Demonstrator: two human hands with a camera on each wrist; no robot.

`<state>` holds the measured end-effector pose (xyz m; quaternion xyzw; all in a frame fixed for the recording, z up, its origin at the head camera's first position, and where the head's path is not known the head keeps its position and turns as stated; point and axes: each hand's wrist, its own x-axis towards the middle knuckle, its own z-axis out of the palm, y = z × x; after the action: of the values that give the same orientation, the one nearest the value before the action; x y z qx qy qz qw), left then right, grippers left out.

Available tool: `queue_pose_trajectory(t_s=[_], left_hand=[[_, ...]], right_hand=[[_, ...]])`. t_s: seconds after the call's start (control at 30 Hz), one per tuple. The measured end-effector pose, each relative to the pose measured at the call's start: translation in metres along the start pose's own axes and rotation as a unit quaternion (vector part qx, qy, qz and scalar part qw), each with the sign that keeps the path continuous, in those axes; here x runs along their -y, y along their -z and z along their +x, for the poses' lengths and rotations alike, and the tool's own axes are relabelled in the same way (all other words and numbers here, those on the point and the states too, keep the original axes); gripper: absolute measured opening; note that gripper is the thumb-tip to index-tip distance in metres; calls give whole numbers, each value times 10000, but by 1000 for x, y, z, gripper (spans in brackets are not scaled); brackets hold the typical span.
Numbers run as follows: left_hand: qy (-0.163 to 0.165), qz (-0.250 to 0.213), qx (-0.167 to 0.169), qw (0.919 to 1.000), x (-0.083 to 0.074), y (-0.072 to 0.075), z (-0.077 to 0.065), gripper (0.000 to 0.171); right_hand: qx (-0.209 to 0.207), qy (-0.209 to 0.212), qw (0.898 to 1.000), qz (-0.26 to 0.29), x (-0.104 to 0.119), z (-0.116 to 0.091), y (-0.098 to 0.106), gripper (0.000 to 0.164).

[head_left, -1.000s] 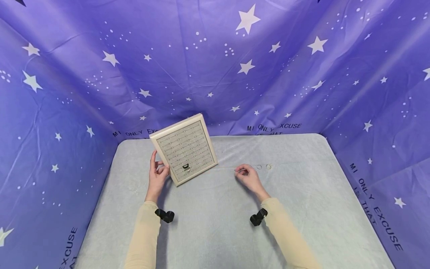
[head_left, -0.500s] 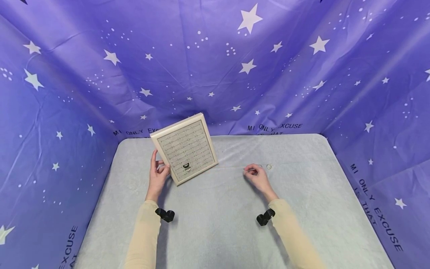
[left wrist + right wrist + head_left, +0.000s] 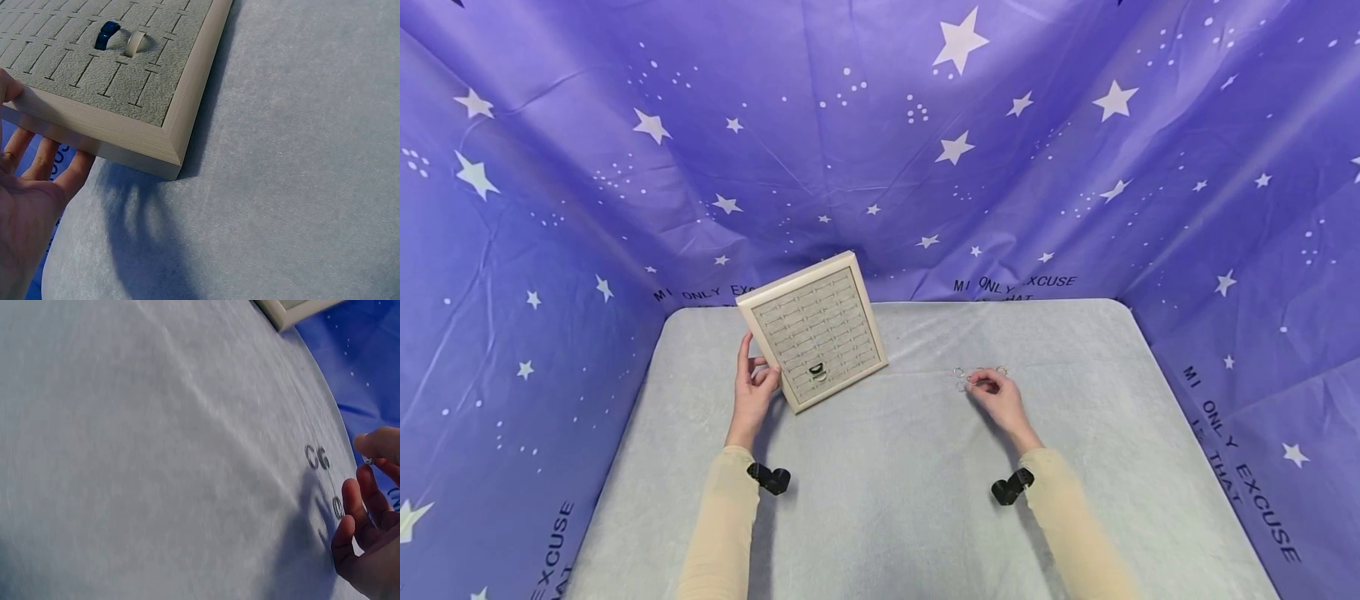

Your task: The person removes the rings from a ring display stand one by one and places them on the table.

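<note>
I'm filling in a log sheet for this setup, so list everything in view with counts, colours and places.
Ring tray: one, grey pad in a pale frame, tilted above the table's left half
Dark ring: one, dark, in the tray
Pale ring: one, whitish, beside the dark one
Loose rings: at least two, metallic, on the table by the right hand; exact count unclear
Pinched ring: one, silvery, in the right fingertips
Table: one, grey, below everything
Backdrop: purple-blue, white stars, black lettering, behind and both sides
Left hand: one, bare, holding the tray's edge
Right hand: one, bare, above the table
Sleeves: two, cream, on the forearms
Wrist cameras: two, black, at the wrists
</note>
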<state>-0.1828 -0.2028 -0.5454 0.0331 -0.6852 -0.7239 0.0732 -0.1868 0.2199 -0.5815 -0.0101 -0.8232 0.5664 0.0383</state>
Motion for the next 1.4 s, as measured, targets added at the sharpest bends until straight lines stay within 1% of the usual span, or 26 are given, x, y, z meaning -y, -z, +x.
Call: queue_pose_trajectory(t_s=[0.1, 0.3, 0.4, 0.5, 0.6, 0.67, 0.7, 0.9, 0.93, 1.1, 1.2, 1.4], left_hand=[[-54, 53, 22, 10000, -2, -1, -1, 79], [33, 24, -76, 10000, 14, 3, 6, 80], [-63, 84, -126, 9999, 21, 4, 8, 81], [-194, 202, -169, 9995, 24, 4, 8, 80], [-219, 250, -205, 9992, 24, 3, 7, 80], [-218, 220, -203, 9993, 24, 3, 7, 80], [-155, 196, -190, 9995, 22, 3, 7, 80], [-62, 228, -60, 9997, -3, -2, -1, 79], [-106, 237, -55, 9996, -5, -3, -3, 78], [-90, 166, -36, 9998, -4, -3, -3, 78], [-54, 154, -7, 9999, -3, -3, -3, 78], [-81, 230, -41, 9997, -4, -2, -2, 78]], right_hand=[[-139, 17, 9995, -282, -8, 2, 5, 11], [-231, 192, 9972, -684, -12, 3, 13, 9], [-253, 154, 9949, -960, -13, 3, 16, 7], [-259, 133, 9922, -1212, -17, 4, 17, 7], [-275, 135, 9894, -1422, -20, 4, 17, 7], [-309, 114, 9878, -1523, -23, 4, 16, 7], [-329, 98, 9870, -1569, -24, 5, 16, 7], [-468, 21, 9836, -1743, -30, 6, 11, 8], [-493, 11, 9830, -1767, -30, 6, 10, 8], [-647, -139, 9792, -1918, -27, 6, 7, 10], [-668, -271, 9785, -1933, -26, 6, 6, 11], [-612, -298, 9837, -1666, -24, 5, 7, 12]])
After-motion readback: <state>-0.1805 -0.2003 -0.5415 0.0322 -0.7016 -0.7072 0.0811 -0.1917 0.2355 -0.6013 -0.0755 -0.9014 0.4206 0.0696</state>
